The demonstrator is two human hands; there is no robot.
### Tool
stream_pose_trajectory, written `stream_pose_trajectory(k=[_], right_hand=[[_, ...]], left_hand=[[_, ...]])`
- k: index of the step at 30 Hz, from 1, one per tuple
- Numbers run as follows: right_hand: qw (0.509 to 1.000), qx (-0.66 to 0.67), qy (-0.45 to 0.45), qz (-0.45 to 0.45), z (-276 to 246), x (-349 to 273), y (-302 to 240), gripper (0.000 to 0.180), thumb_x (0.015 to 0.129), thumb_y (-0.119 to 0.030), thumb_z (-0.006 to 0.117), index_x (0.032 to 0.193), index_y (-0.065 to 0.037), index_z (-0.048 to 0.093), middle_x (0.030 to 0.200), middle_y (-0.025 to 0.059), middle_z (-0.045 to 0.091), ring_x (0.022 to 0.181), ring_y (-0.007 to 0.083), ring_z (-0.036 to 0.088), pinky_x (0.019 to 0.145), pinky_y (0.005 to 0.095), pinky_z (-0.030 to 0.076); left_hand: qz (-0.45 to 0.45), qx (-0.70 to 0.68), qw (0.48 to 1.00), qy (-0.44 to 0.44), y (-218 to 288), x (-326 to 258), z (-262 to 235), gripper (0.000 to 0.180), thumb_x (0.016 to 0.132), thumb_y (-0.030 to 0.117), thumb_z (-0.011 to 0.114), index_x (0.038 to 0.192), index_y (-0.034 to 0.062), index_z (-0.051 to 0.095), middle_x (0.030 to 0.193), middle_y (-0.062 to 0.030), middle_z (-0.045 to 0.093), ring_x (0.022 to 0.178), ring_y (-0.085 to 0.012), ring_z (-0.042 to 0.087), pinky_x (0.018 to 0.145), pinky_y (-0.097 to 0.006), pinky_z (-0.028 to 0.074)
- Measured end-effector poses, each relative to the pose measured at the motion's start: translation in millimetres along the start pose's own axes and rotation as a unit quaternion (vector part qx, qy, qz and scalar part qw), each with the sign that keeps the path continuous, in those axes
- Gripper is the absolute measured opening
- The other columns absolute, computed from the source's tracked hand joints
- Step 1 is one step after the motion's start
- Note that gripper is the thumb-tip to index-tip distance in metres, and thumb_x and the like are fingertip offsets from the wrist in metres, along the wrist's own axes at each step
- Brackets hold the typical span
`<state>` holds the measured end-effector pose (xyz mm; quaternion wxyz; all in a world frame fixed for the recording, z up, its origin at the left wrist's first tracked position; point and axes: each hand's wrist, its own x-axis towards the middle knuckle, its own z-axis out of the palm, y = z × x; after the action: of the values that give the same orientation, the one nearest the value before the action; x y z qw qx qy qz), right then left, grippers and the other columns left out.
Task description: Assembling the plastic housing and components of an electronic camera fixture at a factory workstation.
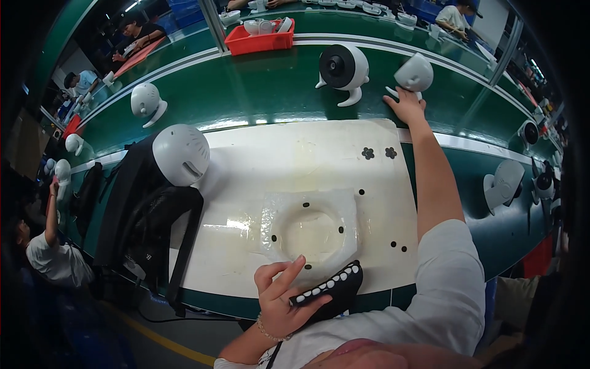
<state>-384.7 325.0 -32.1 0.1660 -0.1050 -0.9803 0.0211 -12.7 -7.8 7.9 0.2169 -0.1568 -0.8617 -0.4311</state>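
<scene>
My left hand (279,298) is closed on a black sheet (329,289) with a row of white round spots along its edge. It is at the near side of the white work board, with one finger raised. My right arm stretches far forward, and my right hand (407,107) grips the foot of a white rounded device (415,72) on the green belt. Part of that foot is hidden by my fingers. Between my arms lies a white foam block (267,212) with a round hollow. Small black oval pads (341,230) sit around the hollow.
Two black flower-shaped pieces (367,154) and loose black pads (393,244) lie on the white board (227,184). At left stands a black fixture (126,209) beside a white dome (181,155). Similar devices (344,66) stand along the green belt (246,86), beyond it a red bin (261,43). Other people work around.
</scene>
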Motion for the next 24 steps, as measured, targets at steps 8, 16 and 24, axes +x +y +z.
stream_pose_trajectory(k=[8, 16, 24], right_hand=[[0.952, 0.168, 0.255, -0.037, -75.6, -44.3, 8.5, 0.023, 0.087, -0.027, 0.05, 0.09, -0.007, 0.06, 0.082, 0.0078, 0.061, 0.078, 0.0283, 0.057, 0.068, 0.0331, 0.043], [0.689, 0.707, -0.154, -0.028, -216.4, -177.3, -60.6, 0.035, 0.09, -0.034, 0.047, 0.091, 0.0, 0.055, 0.059, 0.0004, 0.05, 0.042, 0.0068, 0.048, 0.039, 0.0185, 0.039], [0.659, 0.692, -0.265, -0.129, -195.3, -240.8, -116.4, 0.031, 0.092, -0.028, 0.044, 0.102, 0.0, 0.051, 0.072, 0.0021, 0.054, 0.062, 0.0094, 0.054, 0.058, 0.0212, 0.043]], left_hand=[[0.011, -0.024, 1.0, 0.003, 1.8, 0.2, 0.4, 0.025, 0.054, 0.019, 0.079, 0.062, 0.0016, 0.063, 0.114, -0.0043, 0.056, 0.093, -0.0222, 0.045, 0.08, -0.031, 0.038], [0.07, -0.074, 0.995, -0.013, 3.2, -2.9, -2.8, 0.029, 0.061, 0.016, 0.077, 0.078, -0.0004, 0.06, 0.099, -0.008, 0.06, 0.078, -0.0223, 0.052, 0.07, -0.031, 0.042], [0.036, -0.185, 0.982, 0.005, 3.0, -11.1, -0.9, 0.027, 0.064, 0.015, 0.078, 0.072, -0.0041, 0.06, 0.085, -0.0125, 0.062, 0.071, -0.0192, 0.058, 0.064, -0.026, 0.044]])
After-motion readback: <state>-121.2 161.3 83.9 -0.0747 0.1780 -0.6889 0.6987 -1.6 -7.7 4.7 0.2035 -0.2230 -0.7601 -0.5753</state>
